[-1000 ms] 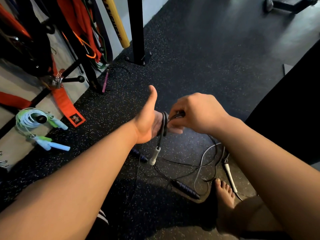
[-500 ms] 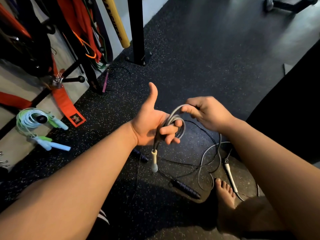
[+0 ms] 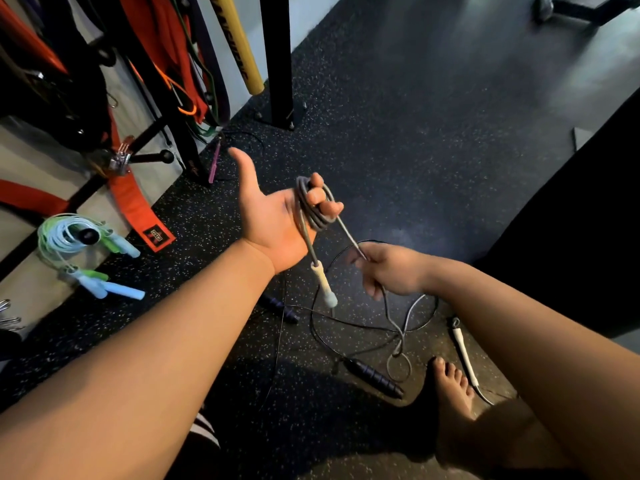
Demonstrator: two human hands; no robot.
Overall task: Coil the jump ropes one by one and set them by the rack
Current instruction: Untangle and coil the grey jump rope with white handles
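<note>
Rope [image 3: 313, 207] loops round curled fingers of left grip [image 3: 273, 223], handle dangling below palm, tail running through pinching right grip [image 3: 388, 271] down to floor; likely best to feed each turn taut and equal-sized so coils lie flat, untangled.
</note>
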